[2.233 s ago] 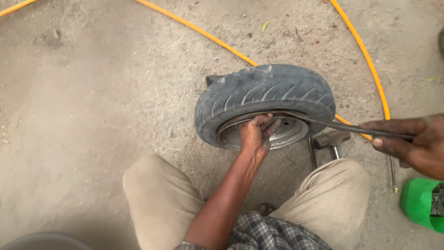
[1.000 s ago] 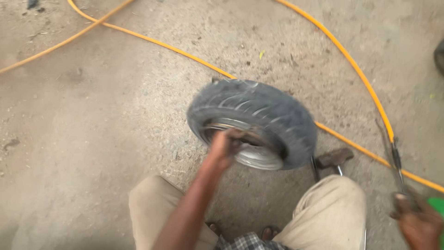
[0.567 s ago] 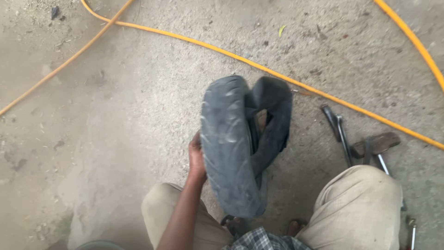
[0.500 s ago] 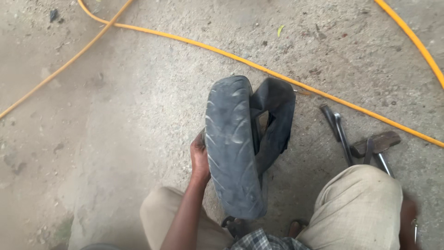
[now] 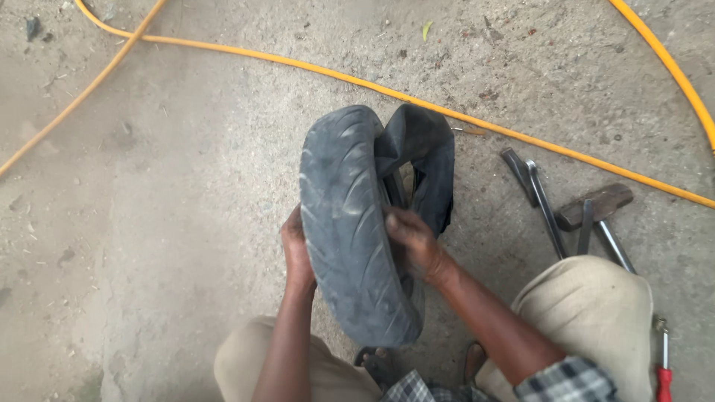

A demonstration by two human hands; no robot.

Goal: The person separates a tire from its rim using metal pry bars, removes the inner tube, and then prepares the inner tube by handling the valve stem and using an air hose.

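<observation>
Now joined by the right hand (image 5: pixel 410 242), both hands clasp the upright tyre (image 5: pixel 350 223), tread facing up, left hand (image 5: pixel 296 249) behind.

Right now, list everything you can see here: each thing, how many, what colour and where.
tyre: 1, dark grey, upright at centre, held between both hands
inner tube: 1, black, hanging out of the tyre's right side
hose: yellow-orange, running across the ground behind the tyre; more lengths at top left and top right, count unclear
tyre levers: 2 or so, dark metal, lying right of the tyre
hammer: 1, rusty brown head, metal handle, beside the levers
screwdriver: 1, red handle, bottom right
ground: grey concrete, dusty
knees: 2, beige trousers, bottom
left hand: on the tyre's left side
right hand: gripping the tyre's right edge
</observation>
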